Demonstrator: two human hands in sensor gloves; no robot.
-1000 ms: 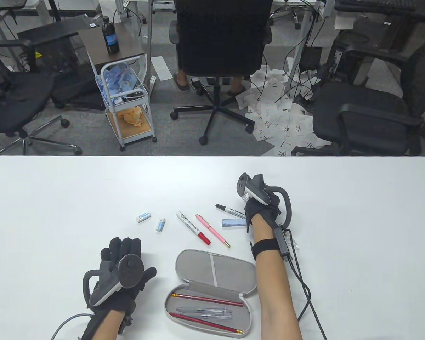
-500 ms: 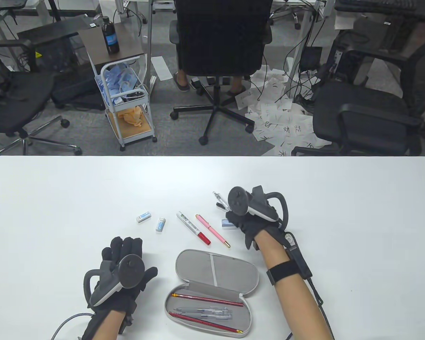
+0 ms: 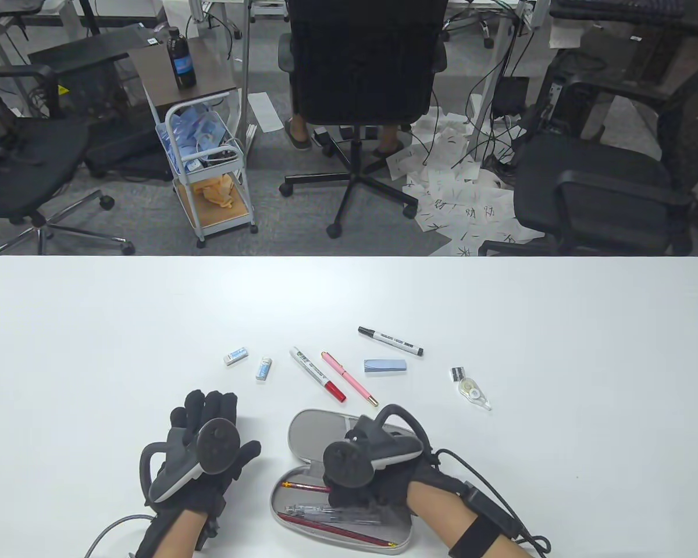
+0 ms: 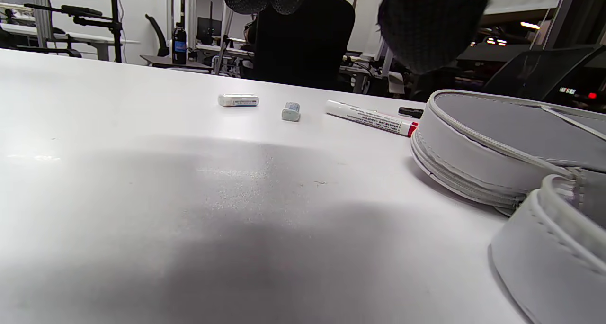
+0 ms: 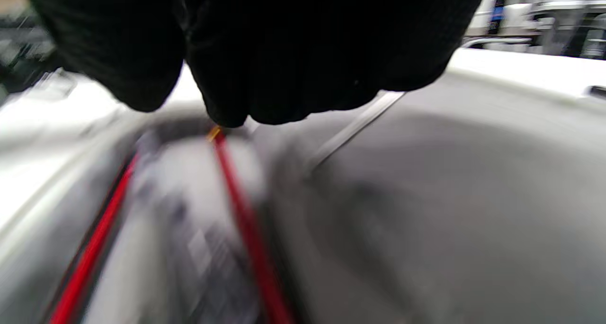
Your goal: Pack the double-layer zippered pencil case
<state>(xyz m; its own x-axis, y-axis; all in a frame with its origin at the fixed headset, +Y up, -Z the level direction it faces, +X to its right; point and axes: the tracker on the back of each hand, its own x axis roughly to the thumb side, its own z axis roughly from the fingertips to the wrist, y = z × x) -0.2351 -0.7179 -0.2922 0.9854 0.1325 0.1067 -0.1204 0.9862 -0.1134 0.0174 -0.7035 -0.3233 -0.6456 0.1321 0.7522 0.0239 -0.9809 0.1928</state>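
My right hand [image 3: 378, 476] over open pencil case [image 3: 349, 433], fingers curled, grip hidden, cannot tell. My left hand [image 3: 206, 459] flat, spread on tabletop [image 3: 93, 325], left of case. Case long axis left-right; remaining pens [image 3: 349, 378] beyond right hand, nearer it.

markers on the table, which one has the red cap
The white marker lying just left of the pink pen; its near end is red. The other marker, farther back, has black ends.
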